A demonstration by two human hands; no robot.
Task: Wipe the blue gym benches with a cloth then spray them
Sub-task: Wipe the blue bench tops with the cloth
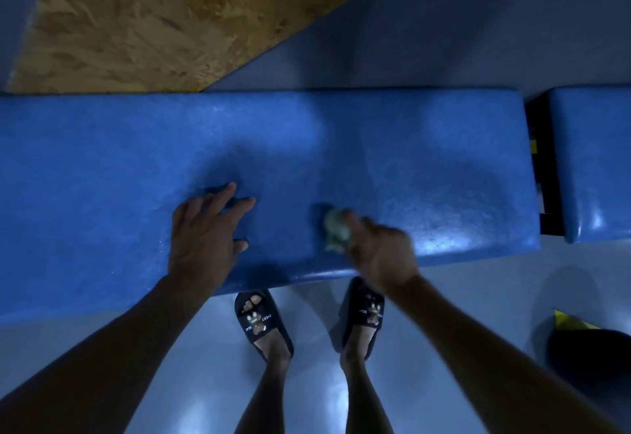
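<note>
I'm leaning over the blue padded bench (341, 146), its pebbled vinyl top running out of frame to the left of my left hand (205, 232) and ending in a rounded corner to the right of my right hand (382, 256). Glare is sitting on the near edge just right of my right hand. A second blue pad (594, 167) is sitting further right, cut off by the frame, with a dark gap (539, 160) between the two pads. Grey glossy floor (307, 382) is lying below both hands, and a tan chipboard panel (136, 20) is slanting across the floor beyond the bench, past my left hand.

My slippers (263, 321) are showing under the near edge; the strap on the left one is reading "EVERY" upside down, the rest of the print too small to read, with a bear figure on each.

My left hand is resting flat on the bench top, fingers spread and straight, holding nothing. My right hand is blurred, fingers curled round a pale green cloth (336, 230) that is pressing on the bench, just left of the knuckles. How much cloth is under the palm I cannot tell. A dark rounded object (587, 362) with a yellow scrap above it is sitting low right of my right forearm, cut off and unclear.
</note>
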